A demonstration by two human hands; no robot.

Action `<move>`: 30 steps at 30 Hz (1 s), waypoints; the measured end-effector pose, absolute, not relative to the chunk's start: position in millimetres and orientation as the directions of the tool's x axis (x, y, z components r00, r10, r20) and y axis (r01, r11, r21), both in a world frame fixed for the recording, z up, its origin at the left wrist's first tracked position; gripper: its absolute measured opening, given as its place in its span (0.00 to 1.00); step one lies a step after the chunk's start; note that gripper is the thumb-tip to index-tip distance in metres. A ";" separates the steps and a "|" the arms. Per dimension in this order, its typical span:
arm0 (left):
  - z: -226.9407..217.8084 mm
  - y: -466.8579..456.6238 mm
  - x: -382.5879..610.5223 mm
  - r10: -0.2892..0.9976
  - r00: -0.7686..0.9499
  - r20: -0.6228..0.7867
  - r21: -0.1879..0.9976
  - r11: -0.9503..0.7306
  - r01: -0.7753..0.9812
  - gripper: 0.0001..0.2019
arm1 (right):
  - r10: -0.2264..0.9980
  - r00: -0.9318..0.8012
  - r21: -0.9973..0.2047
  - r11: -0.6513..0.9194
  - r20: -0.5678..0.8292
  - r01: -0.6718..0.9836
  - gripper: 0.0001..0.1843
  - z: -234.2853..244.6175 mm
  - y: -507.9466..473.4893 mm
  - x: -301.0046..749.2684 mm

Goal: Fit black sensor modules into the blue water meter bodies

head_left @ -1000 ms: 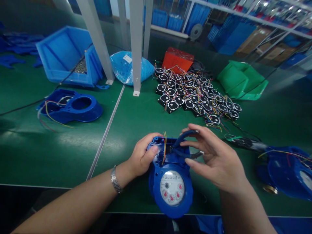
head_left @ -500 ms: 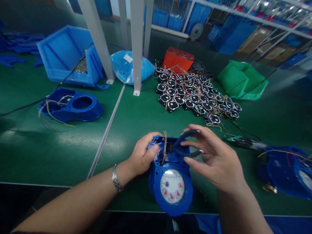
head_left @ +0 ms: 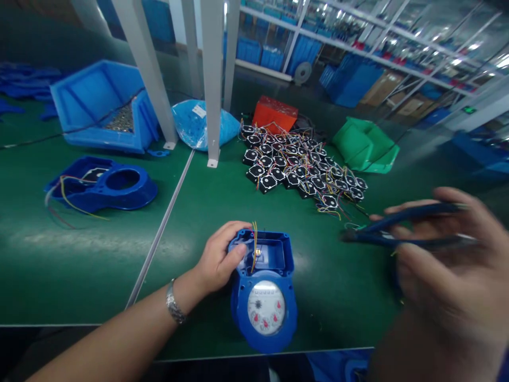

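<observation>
Pliers (head_left: 401,233) have left the meter (head_left: 263,286) box and now hang well right of it, gripped in the blurred right hand (head_left: 445,270), while the left hand (head_left: 218,260) still clasps the meter's open top on the table (head_left: 79,265), wires (head_left: 253,246) exposed.

A single head-worn camera looks forward and down over the green desk (head_left: 99,265) from the near edge. The water meter (head_left: 263,297) sits close below centre, the right hand (head_left: 445,276) looms very near at the lower right, and shelving recedes far behind.
</observation>
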State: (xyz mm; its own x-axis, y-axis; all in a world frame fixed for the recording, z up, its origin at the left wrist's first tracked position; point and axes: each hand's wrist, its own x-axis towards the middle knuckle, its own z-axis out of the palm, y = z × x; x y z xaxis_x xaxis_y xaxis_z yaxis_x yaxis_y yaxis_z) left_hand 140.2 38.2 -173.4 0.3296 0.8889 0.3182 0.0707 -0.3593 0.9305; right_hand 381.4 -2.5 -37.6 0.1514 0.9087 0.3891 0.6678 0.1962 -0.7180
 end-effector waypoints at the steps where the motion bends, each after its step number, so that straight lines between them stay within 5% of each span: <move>1: -172.5 38.8 139.1 0.880 0.330 0.341 0.916 -0.390 0.093 0.17 | 0.928 0.150 -0.704 0.147 0.342 0.695 0.33 -47.0 2.5 388.6; 6: -156.9 37.1 137.0 0.812 0.395 0.430 0.819 -0.535 0.208 0.17 | 0.991 0.113 -0.208 -0.127 -0.078 0.970 0.34 -112.8 24.2 401.8; 8: -146.8 35.0 138.3 0.804 0.422 0.419 0.770 -0.561 0.304 0.17 | 0.973 0.119 -0.102 -0.141 -0.196 0.985 0.35 -128.8 26.3 401.3; 13: -126.9 31.6 145.2 0.843 0.443 0.306 0.707 -0.513 0.487 0.14 | 0.966 0.056 -0.115 -0.087 -0.251 0.990 0.40 -128.6 44.3 421.6; 17: -122.8 27.9 151.8 0.873 0.406 0.271 0.749 -0.456 0.480 0.07 | 0.972 0.221 -0.079 -0.228 -0.082 0.970 0.20 -123.8 84.4 457.6; 30: -131.0 -4.7 151.4 0.810 0.321 0.490 0.761 -0.577 0.297 0.06 | 0.968 0.238 -0.039 -0.241 -0.077 0.970 0.13 -149.8 98.1 496.6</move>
State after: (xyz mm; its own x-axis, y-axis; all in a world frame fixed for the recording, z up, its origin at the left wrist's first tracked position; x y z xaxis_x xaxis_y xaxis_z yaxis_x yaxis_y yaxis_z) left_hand 151.4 -4.7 -131.0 0.3211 0.8104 0.4900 0.2966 -0.5775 0.7606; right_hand 496.6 98.1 -149.8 0.2379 0.9682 -0.0775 0.9696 -0.2414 -0.0393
